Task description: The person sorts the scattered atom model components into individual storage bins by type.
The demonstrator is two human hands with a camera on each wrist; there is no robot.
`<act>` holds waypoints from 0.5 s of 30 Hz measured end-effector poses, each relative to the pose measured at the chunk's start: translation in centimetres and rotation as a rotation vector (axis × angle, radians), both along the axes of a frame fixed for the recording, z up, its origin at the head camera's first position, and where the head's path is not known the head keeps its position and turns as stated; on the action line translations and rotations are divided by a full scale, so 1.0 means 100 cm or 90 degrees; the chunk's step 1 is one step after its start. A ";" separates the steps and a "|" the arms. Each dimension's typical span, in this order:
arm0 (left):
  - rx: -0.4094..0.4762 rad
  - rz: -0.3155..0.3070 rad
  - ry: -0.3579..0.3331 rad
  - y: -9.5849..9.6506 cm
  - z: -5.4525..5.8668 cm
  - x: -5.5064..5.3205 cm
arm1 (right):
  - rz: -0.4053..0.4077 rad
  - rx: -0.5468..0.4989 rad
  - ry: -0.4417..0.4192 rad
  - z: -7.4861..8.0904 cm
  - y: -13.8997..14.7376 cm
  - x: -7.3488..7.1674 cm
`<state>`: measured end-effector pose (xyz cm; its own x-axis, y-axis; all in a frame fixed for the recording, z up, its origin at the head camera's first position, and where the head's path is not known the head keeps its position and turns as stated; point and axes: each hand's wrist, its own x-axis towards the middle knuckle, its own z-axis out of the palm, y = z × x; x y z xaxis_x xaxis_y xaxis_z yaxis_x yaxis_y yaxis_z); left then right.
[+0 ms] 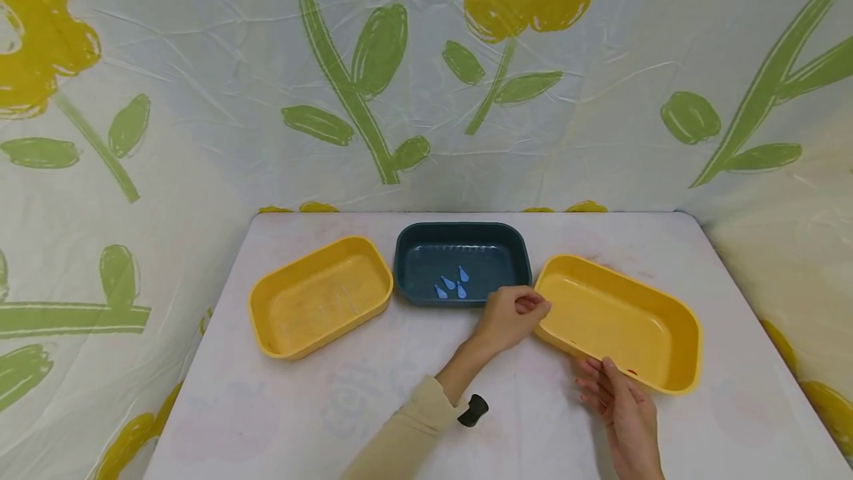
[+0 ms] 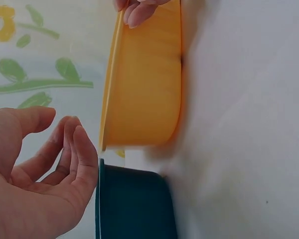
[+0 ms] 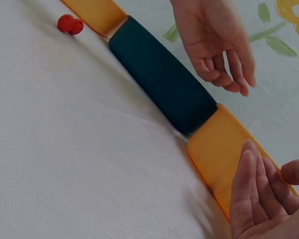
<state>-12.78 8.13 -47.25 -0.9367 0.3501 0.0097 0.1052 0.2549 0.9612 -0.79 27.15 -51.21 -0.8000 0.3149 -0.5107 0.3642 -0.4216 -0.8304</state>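
Observation:
My left hand hovers between the dark teal tray and the right yellow tray. Its fingers bend loosely, and in the left wrist view a gap separates thumb from fingertips, with nothing visible between them. Beside the near wall of the right yellow tray is my right hand, fingers fairly straight and thumb close to the rim; I cannot tell whether it touches. Several blue teardrop-shaped pieces lie inside the teal tray. A tiny red spot shows at the right tray's near edge.
Another yellow tray stands at the left, with faint pale marks or thin pieces in it. A red rounded object appears in the right wrist view near that tray. Flower-printed cloth hangs behind the white table.

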 end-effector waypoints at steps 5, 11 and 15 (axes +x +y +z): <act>0.005 0.011 -0.003 -0.014 0.001 0.005 | -0.003 -0.006 0.000 0.001 0.000 0.000; 0.008 0.029 -0.014 -0.033 -0.001 0.011 | 0.002 -0.011 0.021 0.000 -0.001 0.001; 0.008 0.047 -0.020 -0.045 -0.003 0.015 | 0.005 -0.011 0.039 0.000 -0.001 0.002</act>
<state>-11.26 3.62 -47.56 -0.9600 0.2795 -0.0153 0.0569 0.2481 0.9671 -0.64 27.03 -51.20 -0.8329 0.2997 -0.4653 0.3159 -0.4328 -0.8443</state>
